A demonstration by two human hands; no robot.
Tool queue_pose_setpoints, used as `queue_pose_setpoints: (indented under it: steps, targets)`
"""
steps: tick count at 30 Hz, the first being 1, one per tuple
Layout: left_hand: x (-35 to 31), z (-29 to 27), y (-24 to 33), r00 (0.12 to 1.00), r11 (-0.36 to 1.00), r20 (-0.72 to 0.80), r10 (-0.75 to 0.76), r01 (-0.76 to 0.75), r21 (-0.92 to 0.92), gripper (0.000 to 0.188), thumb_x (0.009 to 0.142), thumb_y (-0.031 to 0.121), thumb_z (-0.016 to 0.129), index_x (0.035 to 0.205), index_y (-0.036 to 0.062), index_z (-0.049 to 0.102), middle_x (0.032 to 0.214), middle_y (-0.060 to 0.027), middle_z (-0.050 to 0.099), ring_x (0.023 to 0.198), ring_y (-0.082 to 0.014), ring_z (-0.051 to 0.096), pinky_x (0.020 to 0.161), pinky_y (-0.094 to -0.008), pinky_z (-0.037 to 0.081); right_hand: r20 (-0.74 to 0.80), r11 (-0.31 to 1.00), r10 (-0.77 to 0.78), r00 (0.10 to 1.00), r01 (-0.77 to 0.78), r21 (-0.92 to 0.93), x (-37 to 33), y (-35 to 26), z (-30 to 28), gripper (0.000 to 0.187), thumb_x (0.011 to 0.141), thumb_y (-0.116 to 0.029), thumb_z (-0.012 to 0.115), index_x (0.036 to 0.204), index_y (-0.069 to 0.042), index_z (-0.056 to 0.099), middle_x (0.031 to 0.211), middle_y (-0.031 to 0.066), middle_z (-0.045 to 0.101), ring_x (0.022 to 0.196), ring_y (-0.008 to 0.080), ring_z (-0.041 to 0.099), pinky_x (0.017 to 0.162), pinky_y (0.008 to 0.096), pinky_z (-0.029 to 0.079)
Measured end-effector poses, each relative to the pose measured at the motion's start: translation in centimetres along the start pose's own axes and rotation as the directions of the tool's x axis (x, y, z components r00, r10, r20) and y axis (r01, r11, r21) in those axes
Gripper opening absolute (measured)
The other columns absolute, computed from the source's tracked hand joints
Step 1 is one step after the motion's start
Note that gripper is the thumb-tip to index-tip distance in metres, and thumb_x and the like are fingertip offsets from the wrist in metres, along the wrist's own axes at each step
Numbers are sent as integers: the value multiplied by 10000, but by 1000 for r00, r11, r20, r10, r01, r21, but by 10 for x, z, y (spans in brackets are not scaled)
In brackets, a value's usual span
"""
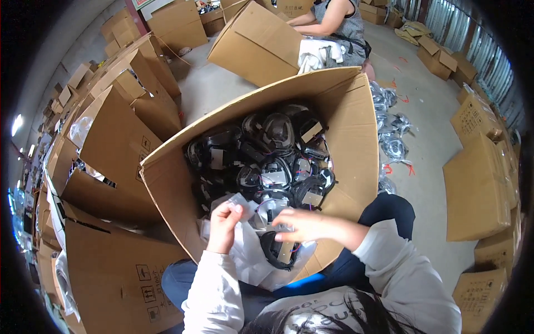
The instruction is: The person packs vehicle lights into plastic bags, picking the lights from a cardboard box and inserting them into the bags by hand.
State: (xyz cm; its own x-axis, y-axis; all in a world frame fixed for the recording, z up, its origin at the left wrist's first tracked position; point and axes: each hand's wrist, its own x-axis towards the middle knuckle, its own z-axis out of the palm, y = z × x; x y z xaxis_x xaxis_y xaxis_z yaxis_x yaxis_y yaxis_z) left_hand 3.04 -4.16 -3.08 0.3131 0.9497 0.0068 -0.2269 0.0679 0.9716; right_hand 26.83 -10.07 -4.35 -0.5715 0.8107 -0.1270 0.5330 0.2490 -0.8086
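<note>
A large open cardboard box [350,131] stands before me, holding several black rounded plastic units [278,131] with thin wires and pale metal plates. My left hand [223,222] is closed in a pinch on a clear plastic bag [245,245], which hangs down over the box's near side. My right hand [300,224] reaches across from the right with its fingers apart, above the near units and beside the plastic. One black unit with a tan plate [285,250] lies just below it, close to my lap. Whether the right fingertips touch the plastic I cannot tell.
Tall open cartons [111,150] crowd the left side. Ahead, another person [334,28] is by a tilted cardboard box [258,42]. Plastic-wrapped bundles [394,147] with red ties lie on the floor right of my box. Closed cartons [478,189] are stacked at the far right.
</note>
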Motion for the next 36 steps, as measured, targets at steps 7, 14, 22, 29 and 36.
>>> queue_pose_setpoints:
  steps: [7,14,22,29,36]
  targets:
    - [-27,53,9,866,980,487,114,-177,86,183,852,218,682,937,56,693,1034,-77,677,1071,-247,604,937,-405,447,-195,963,-262,945,243,-116,17,-2,65,697,864,-450,632,1328,15,402,1299,196,502,1192,293,514,1003,398,422]
    - [-41,77,2,631,541,744,217,-713,446,212,798,254,716,985,155,727,1208,-24,618,1097,-221,559,965,-397,359,-166,951,-282,945,299,83,-9,61,92,601,851,-399,638,1275,-11,462,1227,160,554,1105,280,556,936,387,453]
    - [-37,70,1,612,476,720,328,-765,434,300,792,258,699,1085,195,692,1245,0,583,1069,-189,543,918,-392,365,-144,872,-330,933,360,332,-61,142,82,477,835,-331,645,1204,-46,541,1130,112,624,990,262,612,847,372,496]
    - [-37,48,9,778,413,303,551,-569,711,463,772,193,723,1204,96,585,1244,-137,489,1116,-302,469,895,-406,373,-311,860,261,914,-73,505,37,26,17,218,848,-180,631,1006,-35,670,894,67,698,800,161,649,711,314,512]
    - [-16,26,-6,992,824,114,-55,-19,566,127,836,149,658,898,42,628,1003,-109,613,1050,-305,514,897,-387,396,-408,767,300,862,35,640,20,36,-23,229,810,-136,734,991,-8,678,892,49,697,809,111,632,751,290,504]
